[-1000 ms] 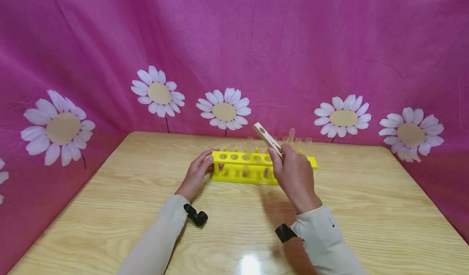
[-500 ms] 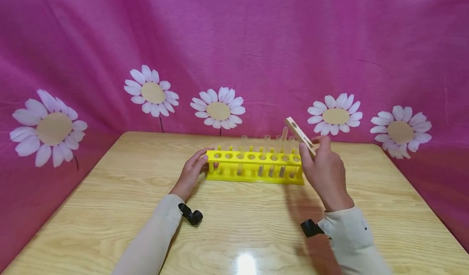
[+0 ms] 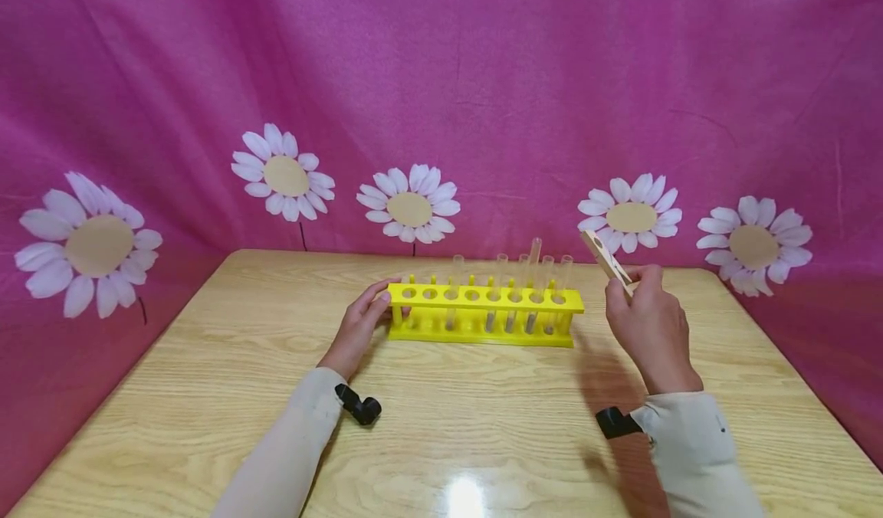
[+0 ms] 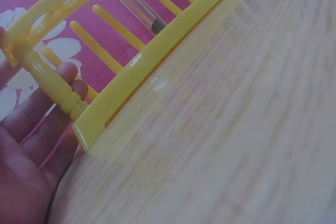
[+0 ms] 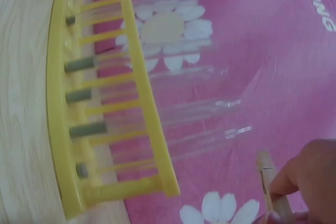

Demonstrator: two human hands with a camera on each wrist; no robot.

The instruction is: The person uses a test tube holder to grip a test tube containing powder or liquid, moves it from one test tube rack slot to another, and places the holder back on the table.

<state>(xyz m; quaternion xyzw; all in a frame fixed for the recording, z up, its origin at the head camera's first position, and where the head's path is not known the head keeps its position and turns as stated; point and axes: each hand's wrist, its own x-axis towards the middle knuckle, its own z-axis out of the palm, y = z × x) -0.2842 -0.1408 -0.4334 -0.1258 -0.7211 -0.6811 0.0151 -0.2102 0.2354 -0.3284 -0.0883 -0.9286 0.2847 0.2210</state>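
Observation:
A yellow test tube rack (image 3: 483,339) stands on the table, with several clear test tubes (image 4: 137,6) upright in it, mostly in its right half. Dark grey matter (image 5: 88,129) fills the bottoms of the tubes, and one tube (image 3: 535,254) sticks up higher than the others. My left hand (image 3: 355,330) holds the rack's left end, its fingers behind the end post (image 4: 50,82). To the right of the rack, above the table, my right hand (image 3: 651,330) pinches a wooden test tube clamp (image 3: 602,253), which looks like a large clothespin. Nothing shows between the clamp's tips.
The wooden table (image 3: 441,441) has its far edge just behind the rack. A pink curtain (image 3: 483,81) with white flowers surrounds the back and sides. Black wrist cameras (image 3: 362,407) sit at both cuffs.
My right hand has moved right with the clamp, from over the rack to beyond its right end, uncovering the tubes there. My left hand stays at the rack's left end.

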